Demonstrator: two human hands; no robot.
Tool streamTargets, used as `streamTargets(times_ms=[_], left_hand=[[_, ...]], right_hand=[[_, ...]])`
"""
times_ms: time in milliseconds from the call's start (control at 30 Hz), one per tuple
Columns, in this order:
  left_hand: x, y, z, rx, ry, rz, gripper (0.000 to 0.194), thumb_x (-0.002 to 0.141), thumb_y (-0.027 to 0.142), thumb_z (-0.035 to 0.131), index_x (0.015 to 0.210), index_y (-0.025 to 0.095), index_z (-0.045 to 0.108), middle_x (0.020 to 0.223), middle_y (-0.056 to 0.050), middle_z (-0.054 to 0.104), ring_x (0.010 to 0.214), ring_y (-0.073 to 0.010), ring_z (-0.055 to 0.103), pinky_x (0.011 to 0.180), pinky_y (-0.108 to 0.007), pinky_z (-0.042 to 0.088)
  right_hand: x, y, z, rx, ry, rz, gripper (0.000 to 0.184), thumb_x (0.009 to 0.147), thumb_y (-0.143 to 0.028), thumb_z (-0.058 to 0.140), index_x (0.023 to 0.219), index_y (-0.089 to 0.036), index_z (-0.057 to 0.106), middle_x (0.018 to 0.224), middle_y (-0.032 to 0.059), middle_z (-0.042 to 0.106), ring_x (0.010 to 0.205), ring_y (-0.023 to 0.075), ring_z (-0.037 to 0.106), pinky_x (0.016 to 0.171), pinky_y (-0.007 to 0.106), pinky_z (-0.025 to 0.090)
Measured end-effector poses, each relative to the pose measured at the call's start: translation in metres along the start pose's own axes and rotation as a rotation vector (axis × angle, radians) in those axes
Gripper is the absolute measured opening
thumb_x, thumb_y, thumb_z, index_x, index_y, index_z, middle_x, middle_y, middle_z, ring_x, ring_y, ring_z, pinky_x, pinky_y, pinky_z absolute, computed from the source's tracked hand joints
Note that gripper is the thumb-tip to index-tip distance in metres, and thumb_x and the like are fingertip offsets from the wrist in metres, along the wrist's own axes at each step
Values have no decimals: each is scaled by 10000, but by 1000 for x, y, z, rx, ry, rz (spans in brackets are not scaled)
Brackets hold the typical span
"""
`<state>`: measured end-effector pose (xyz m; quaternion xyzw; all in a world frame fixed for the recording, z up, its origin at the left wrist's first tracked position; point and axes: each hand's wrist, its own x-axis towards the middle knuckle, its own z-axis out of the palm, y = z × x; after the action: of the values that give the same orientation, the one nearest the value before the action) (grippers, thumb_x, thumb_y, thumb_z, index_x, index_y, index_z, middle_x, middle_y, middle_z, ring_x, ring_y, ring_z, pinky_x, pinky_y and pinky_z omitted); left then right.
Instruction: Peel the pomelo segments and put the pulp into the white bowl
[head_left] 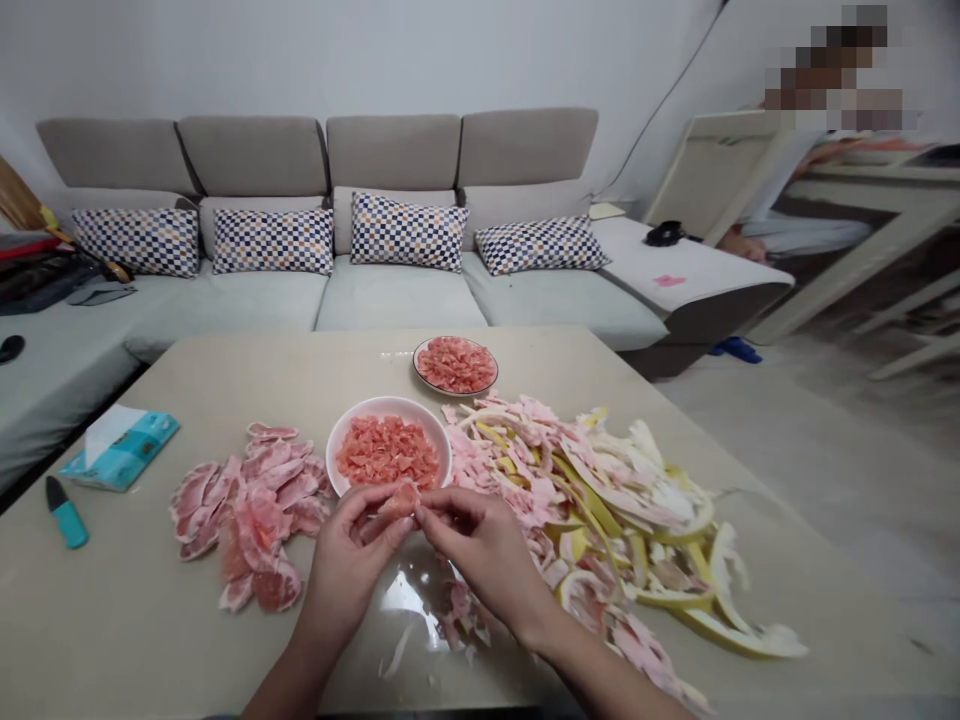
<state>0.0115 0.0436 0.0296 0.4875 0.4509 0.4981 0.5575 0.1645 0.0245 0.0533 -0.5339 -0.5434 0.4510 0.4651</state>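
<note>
Our left hand (351,540) and right hand (484,545) pinch a pulp piece (403,499) beside the bowl (388,405), presumably so crumbs fall inside. Peels (600,508) lie right of the bowl, seemingly separated.

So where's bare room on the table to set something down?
Bare table shows front left, between the knife, segments and left forearm. Another patch lies behind the tissue pack and segments, left of the bowl. A narrower strip runs right of the peels. It's crowded around the bowl, where peels, left hand and right hand sit close.
</note>
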Motion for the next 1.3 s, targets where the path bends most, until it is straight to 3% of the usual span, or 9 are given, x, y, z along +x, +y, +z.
streamTargets(times_ms=[133, 233, 500, 767, 933, 1100, 1200, 1300], left_hand=[[-1, -4, 0, 77, -8, 99, 229, 663, 246, 759, 886, 219, 718, 950, -36, 645, 961, -198, 648, 868, -314, 535], [-1, -2, 0, 79, -31, 96, 226, 646, 251, 769, 865, 210, 729, 915, -39, 643, 928, -205, 652, 852, -324, 541], [-6, 6, 2, -186, -175, -209, 296, 705, 258, 764, 980, 163, 713, 974, -90, 718, 976, -228, 640, 869, -306, 478], [-7, 3, 3, -489, -307, -346, 191, 745, 232, 741, 908, 136, 714, 849, -65, 681, 777, -135, 615, 743, -226, 460], [-6, 4, 1, -565, -357, -393, 156, 748, 243, 738, 860, 137, 711, 814, -69, 679, 746, -138, 614, 753, -251, 467], [-5, 8, 0, -532, -329, -390, 190, 759, 236, 730, 922, 142, 704, 872, -74, 688, 762, -143, 621, 803, -282, 469], [-4, 9, 0, -525, -310, -353, 152, 780, 230, 710, 915, 163, 689, 918, -65, 687, 817, -140, 622, 825, -272, 460], [-6, 8, 1, -492, -284, -344, 186, 760, 261, 730, 909, 163, 676, 921, -67, 682, 835, -154, 628, 829, -287, 466]], right_hand=[[-1, 0, -1, -43, -1, -12, 139, 786, -248, 615, 753, -163, 721, 638, 6, 665, 576, 117, 574, 544, 206, 427], [-1, -2, -1, -91, 38, -6, 125, 748, -222, 605, 691, -149, 688, 596, -4, 622, 540, 102, 519, 523, 204, 397], [2, -8, -8, 28, -7, 142, 31, 654, -190, 595, 645, -164, 610, 550, -39, 543, 511, 89, 462, 499, 201, 360], [0, -8, -13, 85, -38, 162, 33, 627, -160, 593, 644, -163, 621, 560, -33, 578, 511, 86, 479, 503, 198, 363], [1, -12, -18, 195, -91, 205, 64, 666, -218, 643, 640, -173, 605, 534, -38, 587, 495, 91, 509, 507, 201, 389], [-1, -10, -22, 190, -153, 147, 177, 749, -329, 670, 832, -174, 644, 685, -7, 639, 585, 109, 558, 553, 214, 425], [-3, -10, -19, 81, -102, 85, 234, 786, -361, 661, 949, -193, 648, 726, -5, 640, 619, 121, 564, 578, 224, 447], [-4, -10, -15, -43, -24, -13, 170, 817, -335, 641, 926, -208, 671, 763, 4, 665, 659, 134, 581, 604, 230, 457]])
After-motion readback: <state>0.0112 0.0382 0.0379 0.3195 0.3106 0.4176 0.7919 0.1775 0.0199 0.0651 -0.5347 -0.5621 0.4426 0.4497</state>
